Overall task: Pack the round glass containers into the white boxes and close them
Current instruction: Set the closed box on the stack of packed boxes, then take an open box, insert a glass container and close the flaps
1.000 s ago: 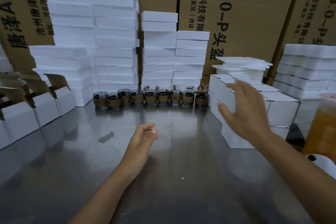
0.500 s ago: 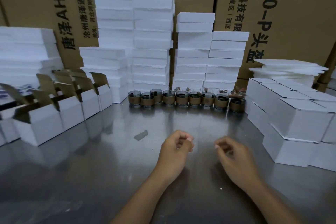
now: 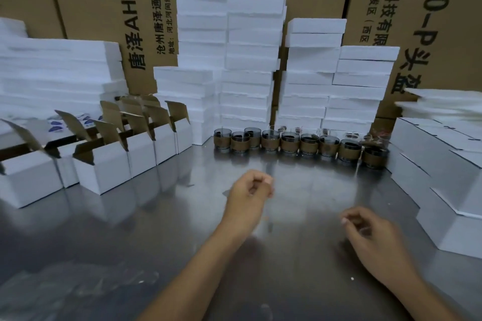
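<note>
Steel table (image 3: 130,229) before brown-banded round glass containers (image 3: 289,142): right hand (image 3: 375,237) back from closed white boxes (image 3: 443,169), beside left hand (image 3: 247,198); fingers (image 3: 263,181) loosely curled, seemingly empty, so the next container is due.

Round smoked-glass containers (image 3: 290,144) banded in brown stand upright in a row, between open white boxes (image 3: 104,172), flaps raised, at left and closed white boxes (image 3: 448,172) stacked at right.
</note>
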Available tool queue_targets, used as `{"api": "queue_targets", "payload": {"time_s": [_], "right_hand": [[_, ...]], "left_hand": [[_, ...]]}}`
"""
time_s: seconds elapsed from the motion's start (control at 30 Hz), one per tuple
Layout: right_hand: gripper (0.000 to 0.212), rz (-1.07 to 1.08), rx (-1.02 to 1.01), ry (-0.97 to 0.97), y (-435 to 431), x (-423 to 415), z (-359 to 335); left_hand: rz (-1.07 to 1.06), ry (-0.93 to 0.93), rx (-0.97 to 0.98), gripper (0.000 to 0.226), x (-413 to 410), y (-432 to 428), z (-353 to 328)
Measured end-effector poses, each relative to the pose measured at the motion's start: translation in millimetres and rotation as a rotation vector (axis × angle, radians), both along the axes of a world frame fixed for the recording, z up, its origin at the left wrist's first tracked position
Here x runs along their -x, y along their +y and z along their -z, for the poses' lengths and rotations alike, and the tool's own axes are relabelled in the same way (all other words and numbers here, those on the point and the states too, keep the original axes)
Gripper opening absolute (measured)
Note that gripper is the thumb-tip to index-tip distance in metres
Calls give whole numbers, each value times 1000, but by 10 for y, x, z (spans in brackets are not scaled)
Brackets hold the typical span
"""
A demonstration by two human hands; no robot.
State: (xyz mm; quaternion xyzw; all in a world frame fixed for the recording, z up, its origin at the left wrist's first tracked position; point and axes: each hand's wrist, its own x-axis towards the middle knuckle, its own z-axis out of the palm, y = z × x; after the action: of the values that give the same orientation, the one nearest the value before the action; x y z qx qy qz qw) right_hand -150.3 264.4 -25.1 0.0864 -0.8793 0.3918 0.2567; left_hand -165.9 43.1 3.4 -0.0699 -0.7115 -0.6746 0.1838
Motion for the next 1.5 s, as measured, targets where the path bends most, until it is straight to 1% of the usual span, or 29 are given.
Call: {"api": "queue_targets", "payload": {"time_s": [0.07,0.13,0.23,0.27,0.33,0.4,0.47,0.53,0.6,0.67,0.83,1.0,1.13,1.33,1.4,1.5], "right_hand": [[20,-1,-4,5,5,2,4],[20,-3,-11,8,2,12,10],[22,-9,-7,-9,-10,22,18],[23,-10,-5,-14,-15,23,16],[24,-11,-19,-8,-26,25,10],[24,-8,-50,-6,-39,19,2],[24,1,-68,-3,-52,12,-1],[26,8,-74,5,-55,11,2],[26,17,-85,14,-55,14,6],[26,25,-92,19,-51,20,12],[28,38,-76,24,-36,40,31],[32,16,-41,16,-28,76,60],[29,-15,-4,3,-21,96,81],[27,-54,6,-2,-39,77,74],[25,-69,8,-9,-45,67,60],[24,-87,31,-3,-69,54,13]], "left_hand": [[-102,1,11,22,33,-353,-41],[-241,3,64,16,57,-776,-58],[-516,48,228,7,36,-1441,-94],[-602,63,312,9,23,-1643,-108],[-760,69,468,22,8,-2004,-126],[-889,21,586,33,5,-2293,-135],[-941,-63,643,42,4,-2503,-126],[-948,-143,645,46,5,-2627,-106],[-935,-193,640,43,0,-2679,-82],[-921,-207,678,38,-8,-2685,-58],[-945,-176,831,28,-23,-2658,-85],[-874,-91,883,22,-5,-2428,-142],[-800,40,833,21,23,-1981,-262],[-519,231,682,21,48,-853,-316],[-428,266,664,21,60,-445,-248],[-306,259,610,20,94,62,-145]]}}
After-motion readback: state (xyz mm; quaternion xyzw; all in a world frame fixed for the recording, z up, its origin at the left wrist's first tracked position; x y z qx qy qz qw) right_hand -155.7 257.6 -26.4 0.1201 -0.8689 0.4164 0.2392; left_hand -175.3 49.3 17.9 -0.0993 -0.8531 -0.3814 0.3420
